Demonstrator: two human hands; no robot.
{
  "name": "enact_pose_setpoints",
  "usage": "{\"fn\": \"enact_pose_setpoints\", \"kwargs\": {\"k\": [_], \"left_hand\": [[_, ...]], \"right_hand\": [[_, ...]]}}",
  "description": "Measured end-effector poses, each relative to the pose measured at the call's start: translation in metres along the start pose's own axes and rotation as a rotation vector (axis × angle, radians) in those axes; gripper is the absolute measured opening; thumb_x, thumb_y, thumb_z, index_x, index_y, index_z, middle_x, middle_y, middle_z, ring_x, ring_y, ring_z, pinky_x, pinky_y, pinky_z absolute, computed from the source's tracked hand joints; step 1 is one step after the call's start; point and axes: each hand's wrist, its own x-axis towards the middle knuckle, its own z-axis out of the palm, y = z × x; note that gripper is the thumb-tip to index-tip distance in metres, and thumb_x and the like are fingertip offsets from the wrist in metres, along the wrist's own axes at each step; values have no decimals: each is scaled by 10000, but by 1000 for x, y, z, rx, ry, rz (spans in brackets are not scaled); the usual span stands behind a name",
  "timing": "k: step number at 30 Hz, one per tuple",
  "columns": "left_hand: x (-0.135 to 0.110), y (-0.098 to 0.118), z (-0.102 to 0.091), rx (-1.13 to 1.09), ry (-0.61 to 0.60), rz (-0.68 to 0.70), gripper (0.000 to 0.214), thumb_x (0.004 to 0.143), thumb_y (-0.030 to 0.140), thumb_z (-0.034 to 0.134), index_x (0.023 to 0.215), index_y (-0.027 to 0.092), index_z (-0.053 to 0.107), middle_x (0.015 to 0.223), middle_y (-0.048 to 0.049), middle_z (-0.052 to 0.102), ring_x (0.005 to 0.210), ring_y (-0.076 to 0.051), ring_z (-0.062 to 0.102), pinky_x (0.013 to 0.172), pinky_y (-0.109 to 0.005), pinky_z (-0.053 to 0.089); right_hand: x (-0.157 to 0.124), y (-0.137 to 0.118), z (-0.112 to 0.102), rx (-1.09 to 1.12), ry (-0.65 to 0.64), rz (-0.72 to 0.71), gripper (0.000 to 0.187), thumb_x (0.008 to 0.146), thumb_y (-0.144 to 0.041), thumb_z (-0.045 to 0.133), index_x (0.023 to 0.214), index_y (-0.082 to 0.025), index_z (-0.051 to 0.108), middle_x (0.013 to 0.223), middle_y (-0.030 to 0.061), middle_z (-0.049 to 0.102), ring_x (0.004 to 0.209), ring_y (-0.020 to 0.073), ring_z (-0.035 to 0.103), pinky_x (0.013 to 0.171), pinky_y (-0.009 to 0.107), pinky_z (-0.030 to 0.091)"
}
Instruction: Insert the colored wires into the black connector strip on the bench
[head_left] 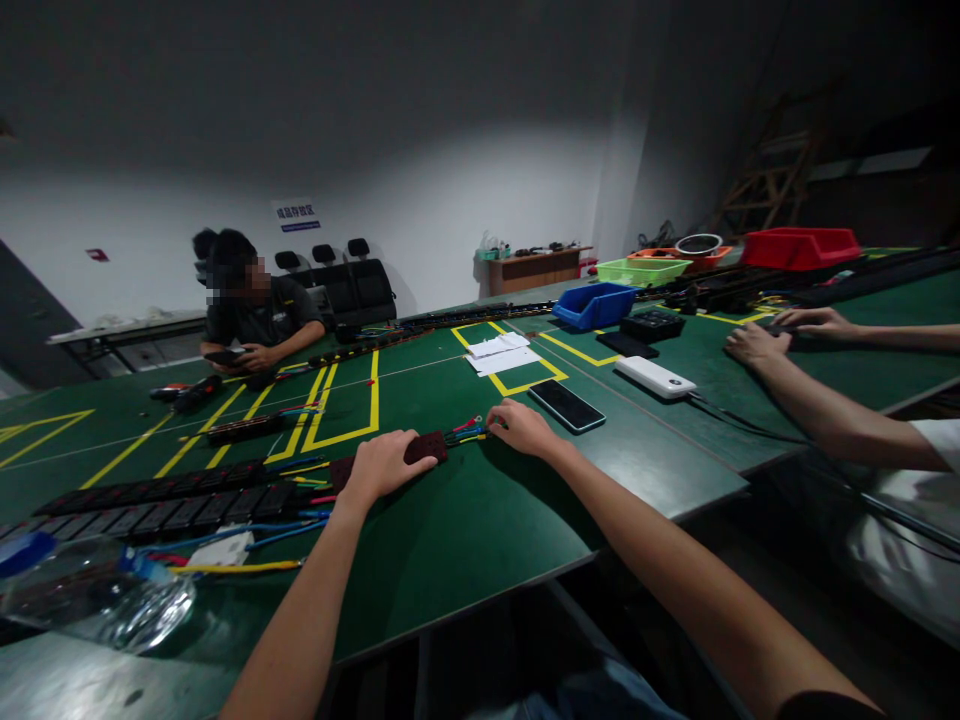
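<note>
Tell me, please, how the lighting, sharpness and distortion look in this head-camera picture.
In the head view, light pools on the far wall and mid table while the corners fall dark; the left hand and right hand are sharp and evenly lit; the plastic bottle at the lower left is smeared and stretched; the table edges splay, wide-lens distortion.
</note>
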Motion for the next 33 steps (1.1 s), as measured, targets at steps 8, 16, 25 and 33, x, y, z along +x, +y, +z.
{"fn": "enact_pose_setpoints", "kwargs": {"k": [8,16,25,33], "left_hand": [[0,-1,1,-7,4,3,582,926,724,470,1160,221,646,1096,-97,724,948,-259,670,657,-294,429],[0,-1,1,-5,8,3,584,923,725,475,1159,219,648,1092,-97,725,952,-265,671,660,-301,437],[1,-2,2,6,10,5,584,923,730,466,1159,226,644,1087,-95,729,952,-268,676,648,-298,430],[0,0,0,-1,-5,0,584,927,722,467,1163,220,647,1095,-96,726,963,-271,674,653,-312,444]], "right_hand": [[2,0,1,-21,2,33,290,929,-193,516,979,-273,790,1079,51,657,915,173,611,733,248,410],[0,-2,1,-8,45,27,277,936,-205,514,1000,-265,777,1079,54,658,932,177,616,739,247,412],[-1,-7,-2,-6,53,38,258,909,-195,524,1004,-251,757,1059,52,663,921,177,609,698,249,385],[-1,-6,-1,-8,-7,58,250,908,-202,535,994,-254,764,1085,55,658,921,178,611,718,252,401]]}}
